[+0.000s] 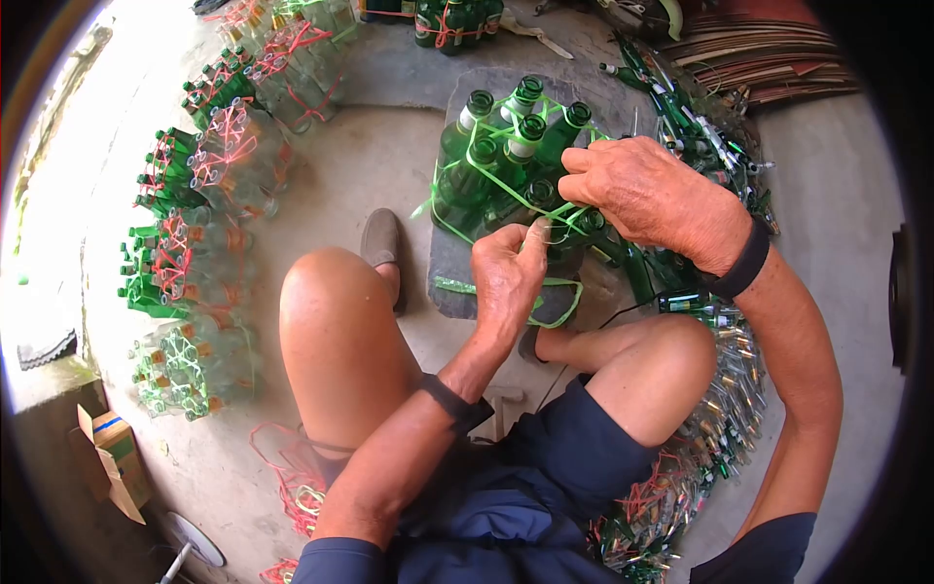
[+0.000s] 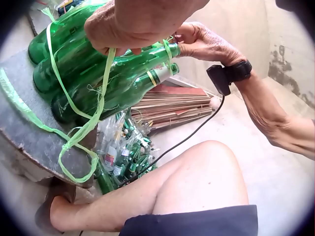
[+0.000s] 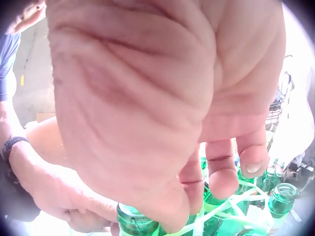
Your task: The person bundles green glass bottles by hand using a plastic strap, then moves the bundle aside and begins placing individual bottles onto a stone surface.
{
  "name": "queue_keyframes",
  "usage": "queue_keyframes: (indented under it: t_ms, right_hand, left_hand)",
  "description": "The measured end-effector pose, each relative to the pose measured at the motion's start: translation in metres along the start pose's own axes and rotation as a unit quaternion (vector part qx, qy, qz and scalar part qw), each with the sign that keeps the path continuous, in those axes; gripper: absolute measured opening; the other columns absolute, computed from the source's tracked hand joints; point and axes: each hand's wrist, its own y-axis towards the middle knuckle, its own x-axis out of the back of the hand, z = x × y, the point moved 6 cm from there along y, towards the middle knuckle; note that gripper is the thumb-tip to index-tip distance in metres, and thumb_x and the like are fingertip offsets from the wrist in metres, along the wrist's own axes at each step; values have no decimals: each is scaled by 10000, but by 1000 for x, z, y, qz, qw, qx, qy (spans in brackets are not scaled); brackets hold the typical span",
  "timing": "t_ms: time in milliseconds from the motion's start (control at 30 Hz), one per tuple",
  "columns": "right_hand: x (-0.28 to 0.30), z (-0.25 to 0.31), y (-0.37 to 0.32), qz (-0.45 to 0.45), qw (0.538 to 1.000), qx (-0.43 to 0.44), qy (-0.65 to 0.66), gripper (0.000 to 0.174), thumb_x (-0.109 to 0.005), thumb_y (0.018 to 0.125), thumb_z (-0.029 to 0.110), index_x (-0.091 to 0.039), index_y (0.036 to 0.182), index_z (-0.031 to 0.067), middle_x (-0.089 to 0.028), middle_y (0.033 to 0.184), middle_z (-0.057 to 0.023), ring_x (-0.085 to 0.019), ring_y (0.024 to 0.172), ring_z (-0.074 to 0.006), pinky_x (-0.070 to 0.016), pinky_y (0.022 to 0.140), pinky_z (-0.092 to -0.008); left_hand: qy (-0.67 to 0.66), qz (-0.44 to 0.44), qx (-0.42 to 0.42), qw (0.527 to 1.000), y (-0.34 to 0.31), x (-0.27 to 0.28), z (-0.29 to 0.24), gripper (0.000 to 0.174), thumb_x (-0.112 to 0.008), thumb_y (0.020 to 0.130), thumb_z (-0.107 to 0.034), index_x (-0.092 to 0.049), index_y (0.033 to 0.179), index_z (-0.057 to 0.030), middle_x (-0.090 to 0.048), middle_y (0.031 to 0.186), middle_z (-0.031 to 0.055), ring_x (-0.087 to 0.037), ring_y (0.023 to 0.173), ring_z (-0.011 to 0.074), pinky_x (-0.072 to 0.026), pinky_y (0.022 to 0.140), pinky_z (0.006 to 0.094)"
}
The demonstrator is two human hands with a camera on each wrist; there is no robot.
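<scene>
A bundle of upright green glass bottles (image 1: pixel 459 187) stands on a dark slab-topped stool (image 1: pixel 448 304). Light green plastic strap (image 2: pixel 75 140) runs round the bottles and crosses between their necks, with a loose loop hanging at the stool's near edge. At the near side of the bundle, my left hand (image 1: pixel 506 274) pinches the strap between thumb and fingers. My right hand (image 1: pixel 647 195) is over the right-hand bottle necks, fingers curled on the strap; its palm hides much of the grip in the right wrist view.
Tied bundles of clear and green bottles (image 1: pixel 209 156) line the left side. Loose bottles (image 1: pixel 671 107) lie heaped at the right, near stacked brown strips (image 1: pixel 769 49). Pink strap (image 1: pixel 297 482) lies on the floor. An opened cardboard box (image 1: pixel 122 453) sits lower left.
</scene>
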Motion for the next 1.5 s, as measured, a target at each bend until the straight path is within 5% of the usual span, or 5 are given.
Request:
queue_keyframes:
  t_ms: [233,500,800,1233,1500]
  right_hand:
    - [8,-15,-5,-38,984,-1,172,133,-654,780,-21,-585,890,8,-625,930,-124,-665,900,-380,-539,788,-481]
    - [-18,-29,-15,-44,895,-157,415,90,-641,839,17,-583,905,-2,-555,839,-120,-603,710,-217,-487,646,-380]
    - [-2,-28,-26,-196,966,-100,134,137,-642,877,27,-600,1004,55,-670,900,-146,-655,821,-428,-521,681,-504]
    - [-8,-56,-20,-250,937,-130,207,83,-660,914,42,-649,987,3,-700,894,-185,-688,847,-426,-542,730,-474]
    - [-13,-69,-11,-173,919,-186,300,104,-679,910,51,-694,991,-12,-708,837,-198,-707,778,-351,-549,724,-421]
  left_hand:
    - [-18,28,-16,999,-3,-5,-10,371,-749,1012,-275,-748,812,37,-551,661,-54,-432,620,44,-335,512,282]
    - [-35,54,-1,998,-6,-7,-19,371,-752,1015,-284,-742,834,40,-571,678,-49,-450,626,48,-349,521,280]
    - [-42,87,-21,995,-9,-8,-22,366,-728,1047,-296,-745,924,49,-626,768,-32,-492,705,55,-402,592,272]
    - [-68,100,-46,992,-8,-10,-24,306,-669,1090,-234,-743,979,42,-581,762,-68,-446,698,31,-360,581,253]
    - [-70,75,-65,993,-12,-13,-32,262,-654,1079,-166,-674,920,40,-573,696,-17,-473,649,65,-412,551,300]
